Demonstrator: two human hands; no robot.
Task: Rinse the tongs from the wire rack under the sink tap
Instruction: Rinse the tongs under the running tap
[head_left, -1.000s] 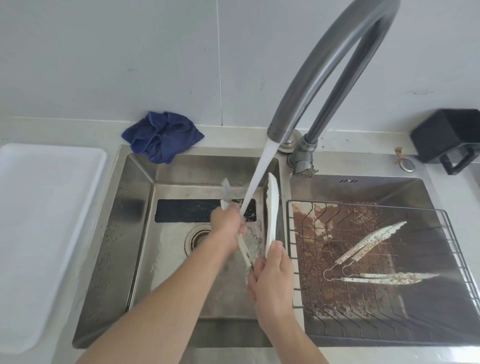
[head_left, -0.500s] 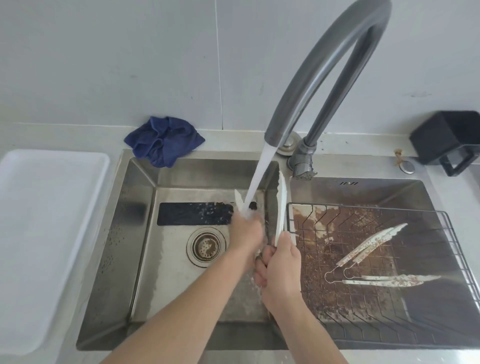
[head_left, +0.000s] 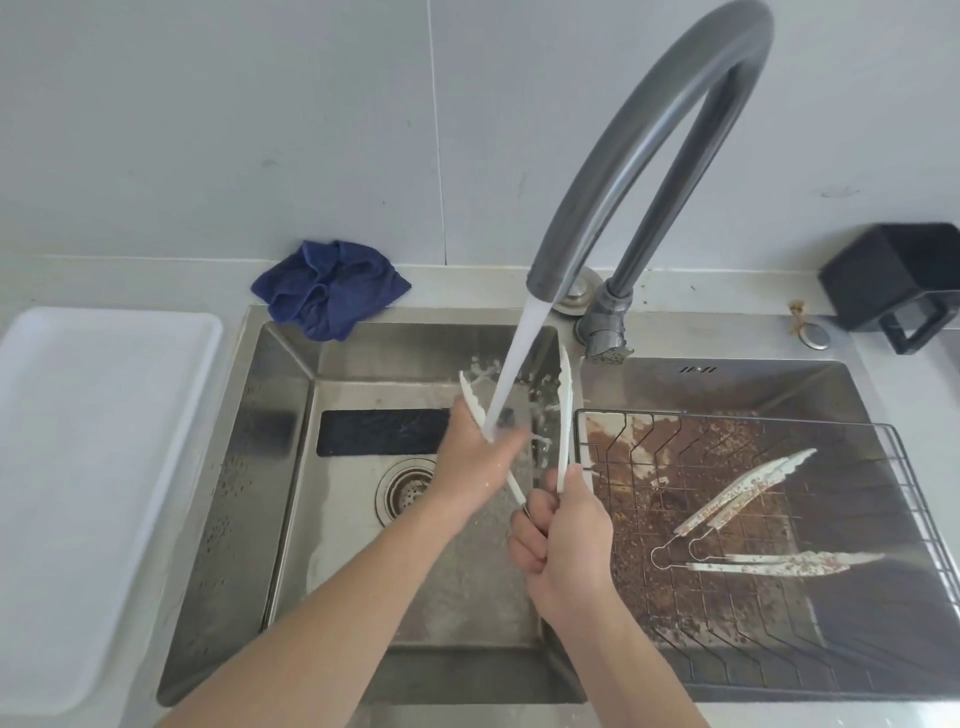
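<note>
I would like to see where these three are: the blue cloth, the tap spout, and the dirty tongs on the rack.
blue cloth (head_left: 332, 291): head view, middle of the crumpled fabric.
tap spout (head_left: 613, 192): head view, front of the curved grey tube.
dirty tongs (head_left: 748, 488): head view, upper arm, mid-length.

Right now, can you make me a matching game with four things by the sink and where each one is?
Things:
1. blue cloth
2. dirty tongs
3. white tray
4. black mug

Places:
A. on the wire rack
B. counter, far right
C. back corner of the sink
D. counter, left of the sink

Pairs: 1-C, 2-A, 3-D, 4-B
</note>
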